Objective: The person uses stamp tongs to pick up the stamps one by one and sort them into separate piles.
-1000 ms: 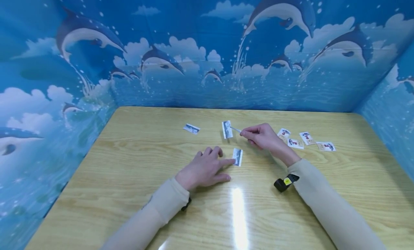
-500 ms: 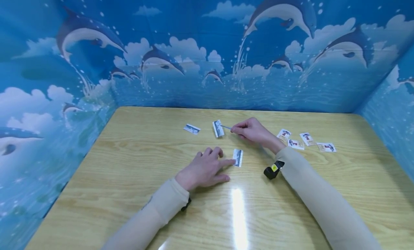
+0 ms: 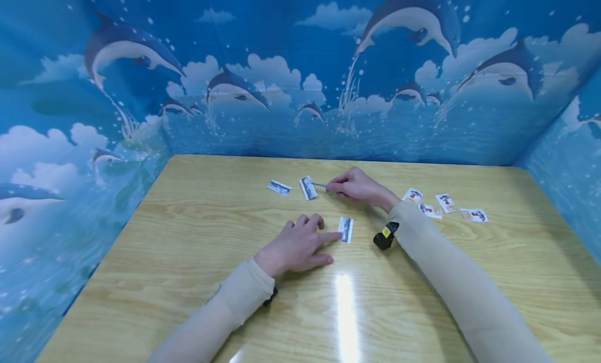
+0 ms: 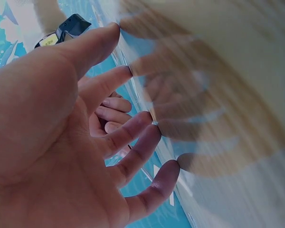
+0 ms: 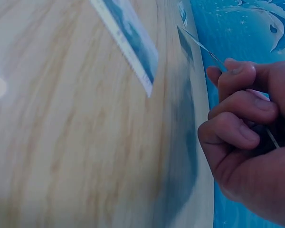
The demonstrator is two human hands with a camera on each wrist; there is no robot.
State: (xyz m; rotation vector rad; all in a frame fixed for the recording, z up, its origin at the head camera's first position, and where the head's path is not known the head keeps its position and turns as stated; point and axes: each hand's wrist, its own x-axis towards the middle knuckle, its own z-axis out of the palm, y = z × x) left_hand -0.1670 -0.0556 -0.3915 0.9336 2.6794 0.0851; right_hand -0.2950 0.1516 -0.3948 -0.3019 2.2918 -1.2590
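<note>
My left hand (image 3: pixel 297 244) rests on the table with fingers spread, its index fingertip on a small grey-and-white picture card (image 3: pixel 347 228). In the left wrist view the fingertips of this hand (image 4: pixel 85 128) meet the glossy tabletop. My right hand (image 3: pixel 356 185) pinches slim metal tweezers (image 3: pixel 320 185), whose tip is at a second grey picture card (image 3: pixel 308 188). Seen from the right wrist, that card (image 5: pixel 194 37) is tilted at the tip of the tweezers (image 5: pixel 216 61), close above the table. Left of it lies another similar card (image 3: pixel 279 188).
Several cards with a red-and-tan print (image 3: pixel 446 202) lie at the right, behind my right forearm. The wooden table (image 3: pixel 188 222) ends at a blue dolphin backdrop (image 3: pixel 263 118) at the back and sides.
My right hand has moved left, carrying the card at the tweezers' tip toward the card lying at the back left, and lower to the table. The left hand has stayed put.
</note>
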